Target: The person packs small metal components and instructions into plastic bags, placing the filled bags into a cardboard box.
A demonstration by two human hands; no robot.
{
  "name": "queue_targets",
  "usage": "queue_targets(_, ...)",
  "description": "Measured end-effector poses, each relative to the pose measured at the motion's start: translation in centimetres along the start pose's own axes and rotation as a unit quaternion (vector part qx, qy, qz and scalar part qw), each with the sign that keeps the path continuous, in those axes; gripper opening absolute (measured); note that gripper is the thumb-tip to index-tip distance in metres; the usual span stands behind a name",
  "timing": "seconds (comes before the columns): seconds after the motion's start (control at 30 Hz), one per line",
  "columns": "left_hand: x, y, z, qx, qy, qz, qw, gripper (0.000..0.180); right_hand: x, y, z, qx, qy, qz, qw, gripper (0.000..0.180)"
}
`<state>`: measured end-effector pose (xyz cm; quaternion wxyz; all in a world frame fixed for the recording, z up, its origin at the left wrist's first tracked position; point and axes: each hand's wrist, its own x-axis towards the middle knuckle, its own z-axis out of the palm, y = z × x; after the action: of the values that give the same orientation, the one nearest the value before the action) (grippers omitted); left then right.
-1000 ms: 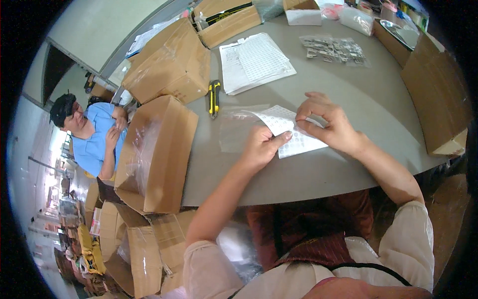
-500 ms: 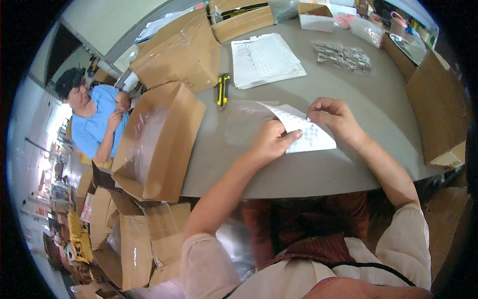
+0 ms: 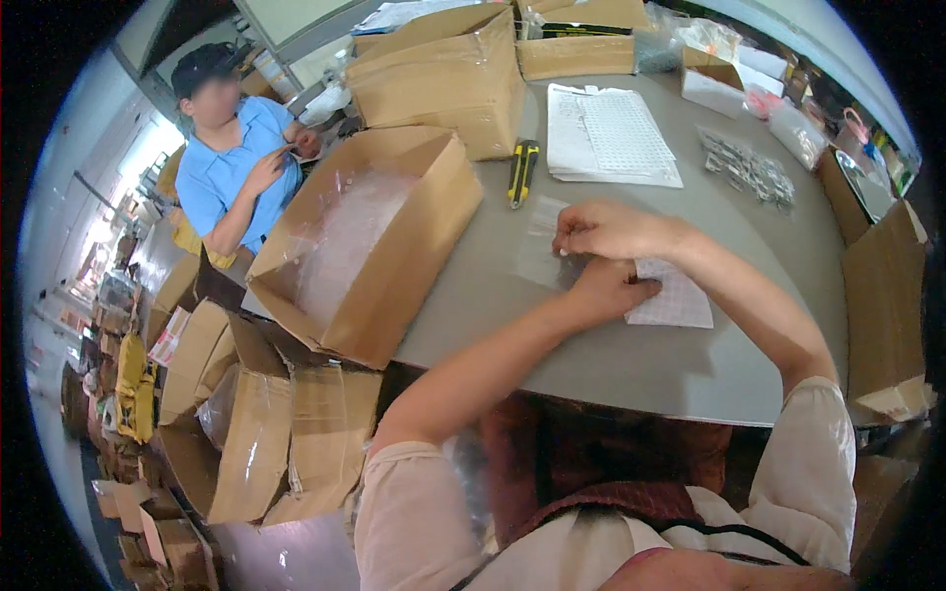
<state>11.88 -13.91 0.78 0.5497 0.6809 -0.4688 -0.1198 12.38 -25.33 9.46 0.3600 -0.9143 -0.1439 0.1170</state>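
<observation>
Writing: white rectangular paper stack [image 3: 611, 138], far side of table, bears a fine printed grid; entries too small to read. Thin white paper sheet [image 3: 675, 303] in hand shows faint grid lines; any characters on it not legible.

Hands: bare left hand [image 3: 609, 293] grasps the sheet at its left edge, thumb lying on the upper face; the sheet extends to the right of this hand, above the table. Bare right hand [image 3: 606, 231] is just beyond the left, its forearm crossing over the sheet's far edge. Right fingers bent, tips brought together over the right part of a flat clear plastic bag [image 3: 538, 251]; cannot tell whether they grip anything.

Surface: smooth grey table [image 3: 453, 295] with a curved near edge. Yellow-and-black utility knife [image 3: 523, 173] lies beyond the bag, left of the paper stack. Clear bag of small metal parts [image 3: 747, 169] at far right.

Room: open brown cardboard box [image 3: 424, 271] at left contains clear plastic material; larger brown carton [image 3: 443, 89] stands beyond it. Tall brown cardboard box [image 3: 887, 305] at right edge. Co-worker in light-blue shirt and dark cap [image 3: 232, 163] at far left, hands raised near each other.
</observation>
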Motion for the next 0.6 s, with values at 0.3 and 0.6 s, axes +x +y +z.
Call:
queue_targets(0.3,-0.3,1.4,-0.5,0.043,-0.048,0.020,0.998,0.027,1.6,3.9,-1.0,-0.138,0.162,0.000,0.977,0.023)
queue_targets(0.6,-0.3,1.8,-0.5,0.046,-0.036,0.027,0.998,0.027,1.5,3.5,0.4,-0.271,0.191,-0.018,0.943,0.020)
